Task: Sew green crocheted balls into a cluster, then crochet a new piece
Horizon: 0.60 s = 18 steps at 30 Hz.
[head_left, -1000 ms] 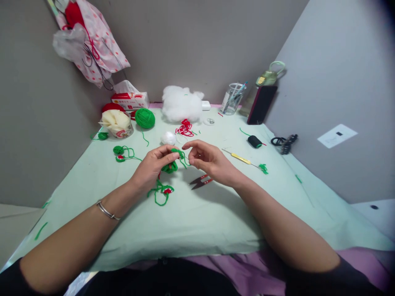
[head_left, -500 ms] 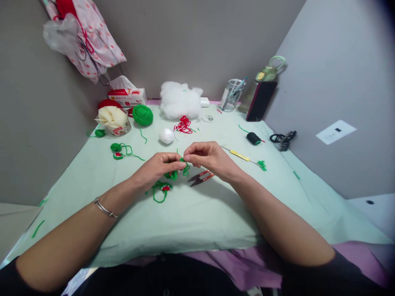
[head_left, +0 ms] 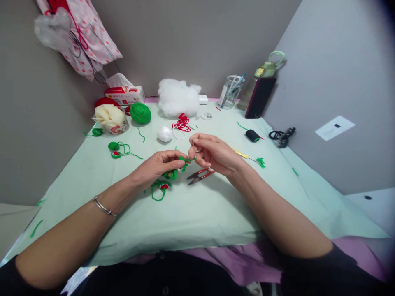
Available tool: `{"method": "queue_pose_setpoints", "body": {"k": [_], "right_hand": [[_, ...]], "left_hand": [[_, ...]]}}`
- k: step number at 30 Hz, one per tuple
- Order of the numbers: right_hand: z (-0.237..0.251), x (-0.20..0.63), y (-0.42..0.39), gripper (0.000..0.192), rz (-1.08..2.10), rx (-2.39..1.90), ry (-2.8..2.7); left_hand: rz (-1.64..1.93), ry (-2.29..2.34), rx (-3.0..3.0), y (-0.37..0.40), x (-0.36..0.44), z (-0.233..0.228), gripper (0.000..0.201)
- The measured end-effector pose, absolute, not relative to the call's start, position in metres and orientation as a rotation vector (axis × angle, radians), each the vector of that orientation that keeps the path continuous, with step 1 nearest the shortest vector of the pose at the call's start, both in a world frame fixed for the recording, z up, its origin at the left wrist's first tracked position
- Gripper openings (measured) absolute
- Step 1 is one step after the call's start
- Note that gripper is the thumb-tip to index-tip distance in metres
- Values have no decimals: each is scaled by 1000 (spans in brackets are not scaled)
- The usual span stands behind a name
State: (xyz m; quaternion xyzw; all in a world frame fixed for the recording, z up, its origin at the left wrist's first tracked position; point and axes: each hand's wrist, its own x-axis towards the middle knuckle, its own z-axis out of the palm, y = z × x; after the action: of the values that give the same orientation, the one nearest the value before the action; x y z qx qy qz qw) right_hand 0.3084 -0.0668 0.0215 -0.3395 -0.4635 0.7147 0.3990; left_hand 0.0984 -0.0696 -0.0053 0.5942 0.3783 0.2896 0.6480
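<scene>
Yarn (head_left: 189,159) now taut toward right hand (head_left: 216,153)

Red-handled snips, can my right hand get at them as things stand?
Probably yes: the snips lie close by your right hand, their blades uncovered, though that hand seems occupied with green yarn.

Black top (head_left: 191,275) (buttons (head_left: 162,256) down front), black sleeves (head_left: 17,274), slim silver bangle (head_left: 103,207).

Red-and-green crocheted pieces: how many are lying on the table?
2 visible. One crocheted piece lies below the left hand in the picture; the other piece lies farther left, beside a small round green thing. More may be hidden under the hand.
</scene>
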Motion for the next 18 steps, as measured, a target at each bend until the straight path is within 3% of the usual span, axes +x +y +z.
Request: {"method": "queue_pose_setpoints", "body": {"k": [9,18], "right_hand": [[16,311,-56,18,1716,-907,-858],[0,321,-39,18,1298,-1091,-756]], "left_hand": [[503,805,1245,-69,94,-2,23],[633,839,1077,-62,91,-7,19]]}}
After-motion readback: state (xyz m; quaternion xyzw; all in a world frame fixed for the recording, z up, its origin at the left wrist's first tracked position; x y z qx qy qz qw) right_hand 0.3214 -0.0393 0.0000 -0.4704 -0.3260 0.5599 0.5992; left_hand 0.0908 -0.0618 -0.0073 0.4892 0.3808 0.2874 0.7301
